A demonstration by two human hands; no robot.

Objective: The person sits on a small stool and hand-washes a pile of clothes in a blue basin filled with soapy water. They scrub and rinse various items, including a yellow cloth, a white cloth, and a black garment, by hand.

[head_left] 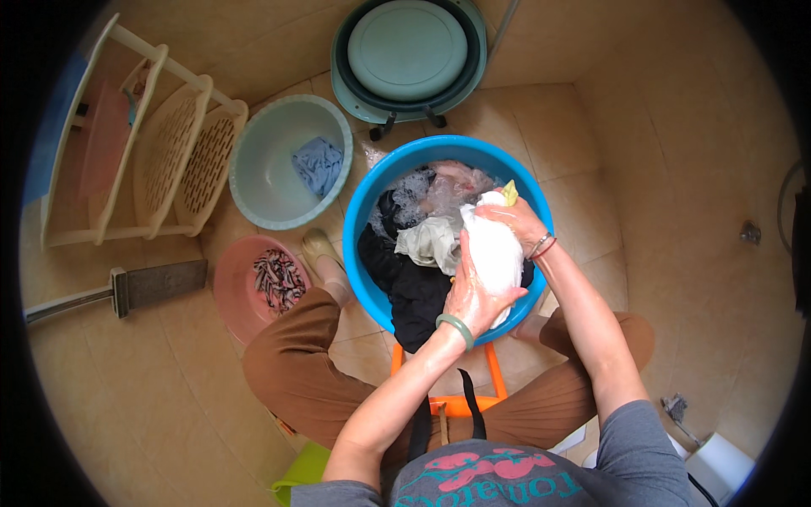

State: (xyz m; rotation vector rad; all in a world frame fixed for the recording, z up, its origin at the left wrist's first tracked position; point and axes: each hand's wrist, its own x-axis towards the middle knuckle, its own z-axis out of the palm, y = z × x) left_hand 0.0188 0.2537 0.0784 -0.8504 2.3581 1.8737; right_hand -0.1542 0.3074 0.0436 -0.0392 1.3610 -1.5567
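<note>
A white cloth (497, 253) stretches lengthwise away from the person over a blue tub (351, 245). The right hand (519, 221) grips its far end; the left hand (475, 297) clasps its nearer half.

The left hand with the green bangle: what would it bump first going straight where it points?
The white cloth, which the left hand is touching. Beyond it, perhaps the right hand, though depth is unclear.
</note>
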